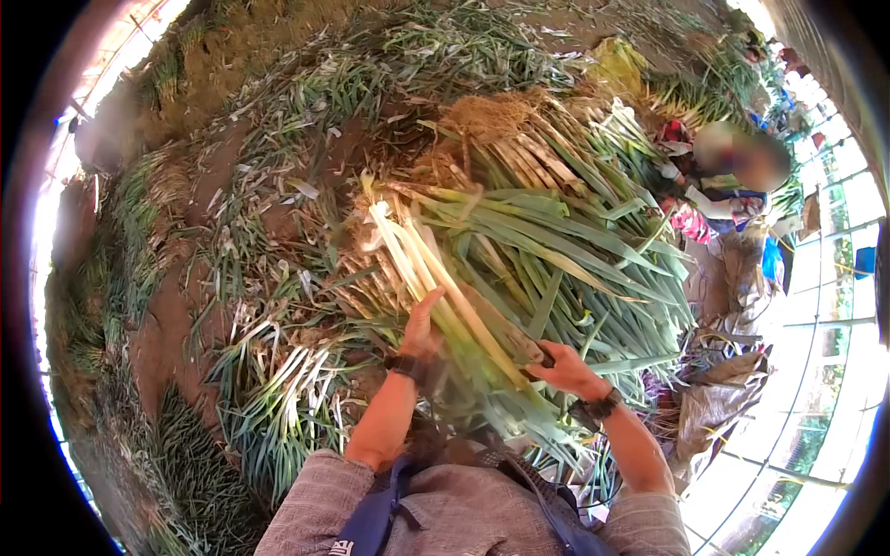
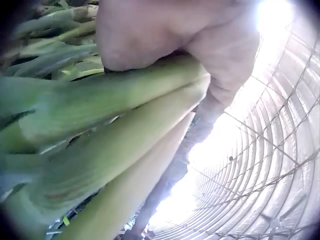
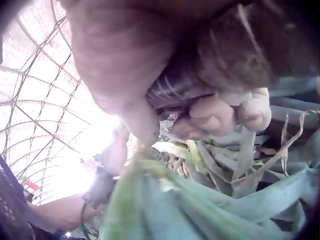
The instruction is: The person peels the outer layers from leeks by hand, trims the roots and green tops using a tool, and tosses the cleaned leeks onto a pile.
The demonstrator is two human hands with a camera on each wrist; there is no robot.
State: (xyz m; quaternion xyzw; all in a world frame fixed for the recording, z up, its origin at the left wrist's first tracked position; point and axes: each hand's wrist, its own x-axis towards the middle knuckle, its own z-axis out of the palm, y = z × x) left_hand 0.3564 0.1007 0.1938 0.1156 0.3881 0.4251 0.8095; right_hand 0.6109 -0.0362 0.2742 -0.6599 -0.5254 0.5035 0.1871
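Note:
In the head view my left hand grips several thick leek-like stalks, white ends pointing up and away, green leaves toward my body. The left wrist view shows the fingers curled round the stalks. My right hand, beside the leafy part, is closed round a dark-handled tool. Seen from the right wrist, that hand holds the banded dark handle of a broad brown blade, above green leaves. Whether the blade touches the leaves I cannot tell.
A large heap of stalks with roots lies ahead and right. Trimmed stalks lie at left, with loose leaves scattered over brown ground. Another person is at the right, near brown sacking and a framed wall.

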